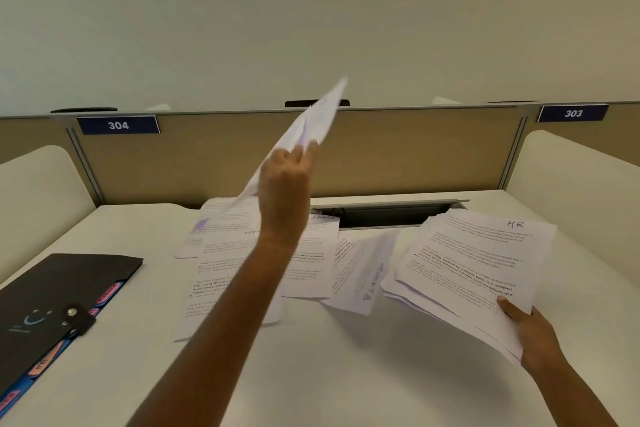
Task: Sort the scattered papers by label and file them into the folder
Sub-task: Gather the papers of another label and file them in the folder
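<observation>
My left hand [285, 180] is raised over the middle of the desk and pinches a lifted sheet of paper [311, 125], which tilts up toward the partition. My right hand [530, 333] grips the near corner of a stack of papers [474, 270] whose top sheet is marked "HR". Several loose printed sheets [304, 253] lie scattered on the white desk [329, 374] under my left arm; some are marked "SPORTS". A black folder [52, 302] with coloured labelled tabs lies shut at the left.
A tan partition [398, 152] with signs "304" [118, 125] and "303" [573, 113] closes the back of the desk. An open cable slot [388, 215] sits at the desk's far edge. White side dividers [38, 191] stand left and right.
</observation>
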`<state>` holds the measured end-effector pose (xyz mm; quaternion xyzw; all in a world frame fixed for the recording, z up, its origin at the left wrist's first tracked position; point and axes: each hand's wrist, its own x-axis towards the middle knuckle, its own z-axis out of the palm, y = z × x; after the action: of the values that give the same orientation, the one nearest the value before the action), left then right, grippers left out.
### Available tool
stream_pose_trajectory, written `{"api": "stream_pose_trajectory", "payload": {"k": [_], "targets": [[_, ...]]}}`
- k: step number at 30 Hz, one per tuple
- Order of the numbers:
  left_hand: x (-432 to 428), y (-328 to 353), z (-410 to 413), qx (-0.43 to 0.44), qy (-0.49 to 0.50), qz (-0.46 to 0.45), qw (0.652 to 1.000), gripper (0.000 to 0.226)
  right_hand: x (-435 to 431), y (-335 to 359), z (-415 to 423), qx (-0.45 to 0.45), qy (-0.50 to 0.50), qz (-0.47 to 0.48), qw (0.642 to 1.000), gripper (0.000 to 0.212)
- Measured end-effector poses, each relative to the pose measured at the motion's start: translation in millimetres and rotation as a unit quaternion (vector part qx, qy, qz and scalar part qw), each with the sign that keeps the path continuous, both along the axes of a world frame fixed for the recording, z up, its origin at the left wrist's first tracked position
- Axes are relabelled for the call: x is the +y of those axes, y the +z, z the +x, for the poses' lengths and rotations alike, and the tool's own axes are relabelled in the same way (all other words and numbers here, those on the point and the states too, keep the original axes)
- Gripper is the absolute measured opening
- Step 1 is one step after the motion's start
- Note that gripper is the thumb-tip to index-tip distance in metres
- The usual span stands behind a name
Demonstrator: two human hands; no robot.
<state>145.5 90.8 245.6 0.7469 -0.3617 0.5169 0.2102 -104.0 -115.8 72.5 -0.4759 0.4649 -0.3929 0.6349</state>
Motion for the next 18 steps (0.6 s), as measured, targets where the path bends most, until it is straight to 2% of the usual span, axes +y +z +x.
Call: {"api": "stream_pose_trajectory", "payload": {"k": [5, 9, 11, 13, 14, 16, 17, 18], "targets": [[-15.4, -100.5, 4.1, 0.083, -0.048, 0.161, 0.982, 0.054, -1.0, -3.5, 2.6, 0.001, -0.013, -0.007, 1.0, 0.039], [-14.5, -184.1, -3.3, 0.201, -0.088, 0.279, 0.935, 0.056, 0.7, 2.0, 2.6, -0.064, -0.079, -0.063, 0.993, 0.03], [-12.2, -216.9, -9.2, 0.259, -0.101, 0.296, 0.914, 0.06, 4.1, 5.5, 3.6, -0.107, -0.083, -0.076, 0.988, 0.029], [-9.8, -236.4, -15.1, 0.304, -0.11, 0.291, 0.901, 0.062, -2.2, -2.2, 2.8, -0.11, -0.06, -0.08, 0.989, 0.054], [-9.1, -242.0, -17.3, 0.318, -0.115, 0.283, 0.898, 0.062, -5.0, -4.3, 3.1, -0.111, -0.04, -0.068, 0.991, 0.058], [-8.7, -249.1, -19.9, 0.336, -0.125, 0.26, 0.897, 0.06, -4.9, -4.1, 6.9, -0.105, -0.003, -0.053, 0.993, 0.033], [-8.6, -251.7, -20.0, 0.344, -0.129, 0.247, 0.897, 0.06, -3.8, -6.6, 9.0, -0.088, 0.005, -0.051, 0.995, 0.032], [-8.9, -254.3, -19.0, 0.352, -0.132, 0.235, 0.896, 0.059, -3.7, -11.4, 12.0, -0.07, 0.016, -0.047, 0.996, 0.05]]}}
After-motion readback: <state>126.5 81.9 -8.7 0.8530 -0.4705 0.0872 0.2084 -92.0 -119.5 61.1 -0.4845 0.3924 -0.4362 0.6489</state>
